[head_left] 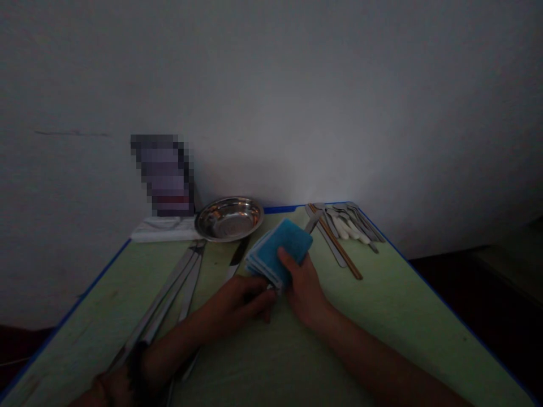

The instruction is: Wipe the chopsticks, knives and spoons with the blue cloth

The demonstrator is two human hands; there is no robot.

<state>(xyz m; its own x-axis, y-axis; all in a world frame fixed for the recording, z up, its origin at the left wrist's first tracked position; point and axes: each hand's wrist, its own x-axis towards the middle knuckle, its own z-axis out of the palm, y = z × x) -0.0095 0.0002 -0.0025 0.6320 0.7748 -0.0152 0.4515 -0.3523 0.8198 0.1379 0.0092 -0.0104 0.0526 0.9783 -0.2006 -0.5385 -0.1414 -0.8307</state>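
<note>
A folded blue cloth [285,249] with pale edges is gripped in my right hand [306,285], the thumb pressed on its top face. From its far right side sticks out the flat end of a metal utensil [314,221]; the cloth hides its middle, so I cannot tell its kind. My left hand [244,302] is closed at the near edge of the cloth, fingers pinched around a small shiny end, apparently the same utensil. Just beyond the left hand lies a knife [234,263] with a dark handle, partly covered by that hand.
A shallow steel bowl [229,219] stands at the back. Long metal utensils [169,297] lie under and beside my left forearm. Brown chopsticks [339,249] and several spoons [348,226], some white-handled, lie at back right. A white folded item [163,229] and a blurred-out upright object [165,175] are at back left.
</note>
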